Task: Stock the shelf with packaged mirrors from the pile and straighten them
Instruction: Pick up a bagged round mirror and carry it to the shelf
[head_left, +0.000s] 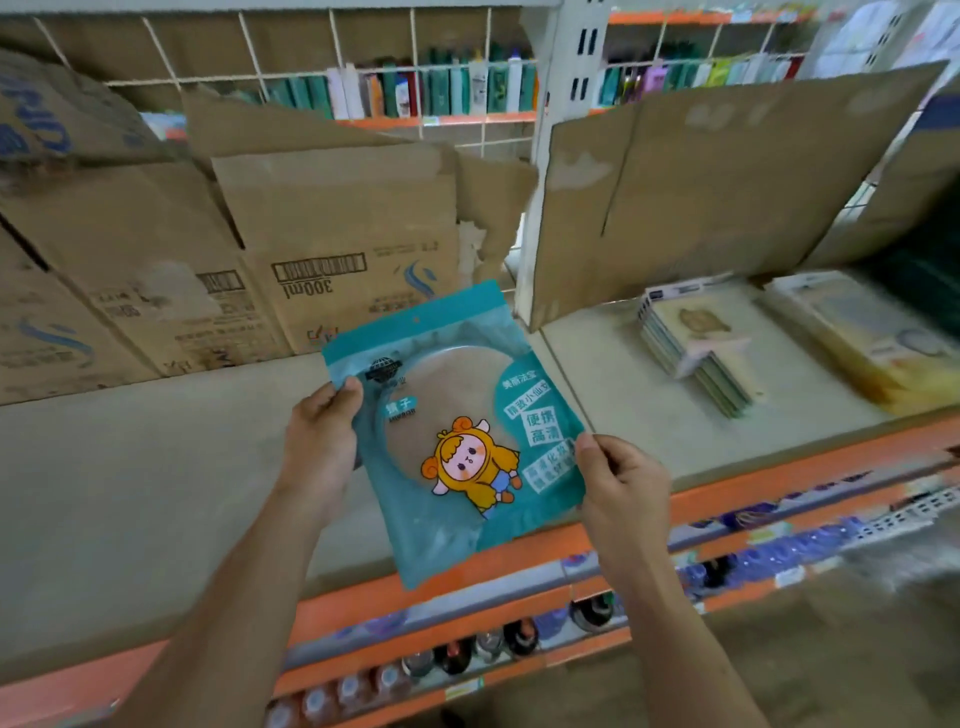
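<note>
Hands pinch the packaged mirror (457, 431), left hand (319, 441) and right hand (623, 488) at opposite edges; best lay it square on the shelf (156, 467).

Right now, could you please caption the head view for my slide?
Left hand and right hand hold a packaged mirror over the shelf, cardboard boxes behind.

A white post (566, 62) stands at the back. Left of it are brown boxes (332, 218), their print upside down, in front of a wire grid (291, 77). Right of it leans a cardboard sheet (727, 171). Behind it — far bottles (457, 85) in rows; well below it — capped bottles (457, 657).
</note>
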